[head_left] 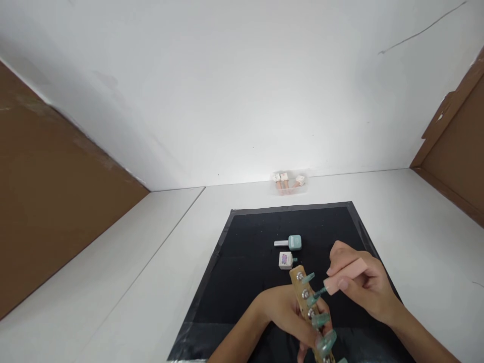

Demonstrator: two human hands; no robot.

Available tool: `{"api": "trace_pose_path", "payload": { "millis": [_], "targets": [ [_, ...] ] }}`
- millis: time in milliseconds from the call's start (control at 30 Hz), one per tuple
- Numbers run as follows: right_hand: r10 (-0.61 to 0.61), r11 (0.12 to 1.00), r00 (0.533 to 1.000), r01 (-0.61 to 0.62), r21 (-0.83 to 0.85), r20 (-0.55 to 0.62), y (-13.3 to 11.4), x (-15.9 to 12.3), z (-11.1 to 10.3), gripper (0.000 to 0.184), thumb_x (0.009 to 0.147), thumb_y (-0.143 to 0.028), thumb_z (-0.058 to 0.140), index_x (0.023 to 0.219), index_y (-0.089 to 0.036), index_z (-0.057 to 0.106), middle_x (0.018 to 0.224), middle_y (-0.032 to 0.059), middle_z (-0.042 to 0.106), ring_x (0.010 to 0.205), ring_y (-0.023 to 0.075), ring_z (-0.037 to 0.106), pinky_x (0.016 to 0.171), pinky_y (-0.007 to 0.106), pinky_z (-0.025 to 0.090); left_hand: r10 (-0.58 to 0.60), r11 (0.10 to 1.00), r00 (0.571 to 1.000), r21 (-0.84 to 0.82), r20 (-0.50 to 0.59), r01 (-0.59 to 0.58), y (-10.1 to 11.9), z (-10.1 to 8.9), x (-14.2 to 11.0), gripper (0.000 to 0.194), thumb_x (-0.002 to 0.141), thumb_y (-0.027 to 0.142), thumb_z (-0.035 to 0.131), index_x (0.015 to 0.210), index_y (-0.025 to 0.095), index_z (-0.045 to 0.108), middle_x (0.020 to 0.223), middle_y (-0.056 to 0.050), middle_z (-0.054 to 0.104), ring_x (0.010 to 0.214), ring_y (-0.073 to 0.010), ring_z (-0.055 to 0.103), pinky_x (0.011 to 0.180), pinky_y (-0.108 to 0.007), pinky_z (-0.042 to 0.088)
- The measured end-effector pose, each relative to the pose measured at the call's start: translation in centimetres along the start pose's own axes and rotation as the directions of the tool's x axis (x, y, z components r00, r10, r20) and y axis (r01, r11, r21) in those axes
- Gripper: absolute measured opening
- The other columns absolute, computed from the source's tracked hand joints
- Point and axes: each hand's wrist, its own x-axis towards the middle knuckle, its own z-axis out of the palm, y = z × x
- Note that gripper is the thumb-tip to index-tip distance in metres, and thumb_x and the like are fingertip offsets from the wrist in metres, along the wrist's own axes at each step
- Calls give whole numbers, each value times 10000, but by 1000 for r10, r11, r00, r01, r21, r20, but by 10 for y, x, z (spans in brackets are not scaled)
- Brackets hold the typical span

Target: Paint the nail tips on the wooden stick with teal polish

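A wooden nail-tip stand [303,290] is gripped in my left hand [284,311], tilted over the mat. Several green false nails [321,319] are mounted along it on round metal fixings. My right hand [372,290] holds a nail polish brush by its pink cap [347,276], fingers closed on it. The brush's dark green tip meets the second false nail [312,300] from the stand's far end. Just beyond the stand lies a white square polish bottle [285,260] on its side, its green-stained neck uncapped. Behind it lies a teal polish bottle [295,242] with a silver cap.
A black mat [257,237] with taped edges covers part of the white table [159,282]. A clear plastic box [289,190] with several pink-capped white bottles stands against the white wall. Brown panels [56,191] flank both sides.
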Motion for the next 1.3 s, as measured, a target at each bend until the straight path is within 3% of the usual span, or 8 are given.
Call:
{"api": "trace_pose_path", "payload": {
  "millis": [133,300,467,700,1033,1167,1300],
  "targets": [
    [29,999,999,-30,-21,-38,0,1,1,190,907,-273,561,758,-251,678,642,25,685,579,159,553,516,307,457,0,1000,1000,0,-7,0,2,0,-1,557,521,558,793,741,103,560,588,29,562,422,-90,541,373,-210,486],
    [-40,999,999,40,-11,10,1,2,0,151,904,-281,563,804,-259,674,657,19,692,529,149,541,506,320,449,2,1000,1000,1,-1,-2,1,-1,-1,561,499,564,797,707,105,551,594,28,569,420,-87,545,374,-204,485],
    [-48,998,998,47,-39,-30,2,1,0,164,917,-264,541,805,-255,661,661,18,679,552,151,545,523,322,456,-1,1000,1000,-15,-13,1,2,-1,0,587,470,573,806,718,104,556,571,31,566,419,-90,550,378,-199,494],
    [-71,996,997,71,-46,5,3,1,-1,162,910,-234,547,817,-262,677,675,16,688,539,149,563,538,334,448,-23,999,999,24,-23,23,2,-1,-1,586,484,595,790,705,113,541,576,37,559,388,-85,533,358,-207,487],
    [-105,990,994,107,-94,30,-3,2,-1,190,933,-251,504,859,-251,680,680,31,672,576,154,556,526,324,434,29,998,1000,-59,-2,-29,0,-3,-1,538,502,502,821,738,93,564,584,26,580,412,-94,554,367,-195,490],
    [-100,988,990,110,-105,97,-6,6,-1,187,931,-299,505,894,-238,678,650,30,670,551,154,556,517,323,432,14,999,1000,-42,25,-12,4,-3,1,517,526,502,812,724,91,568,566,23,587,402,-95,557,369,-192,495],
    [-126,976,987,141,-163,101,-6,6,-1,203,928,-240,499,836,-227,679,636,31,677,549,154,558,537,331,437,5,1000,1000,-29,2,-5,3,-4,1,536,531,520,804,750,89,571,547,38,570,384,-86,542,368,-192,486]
  ]
}}
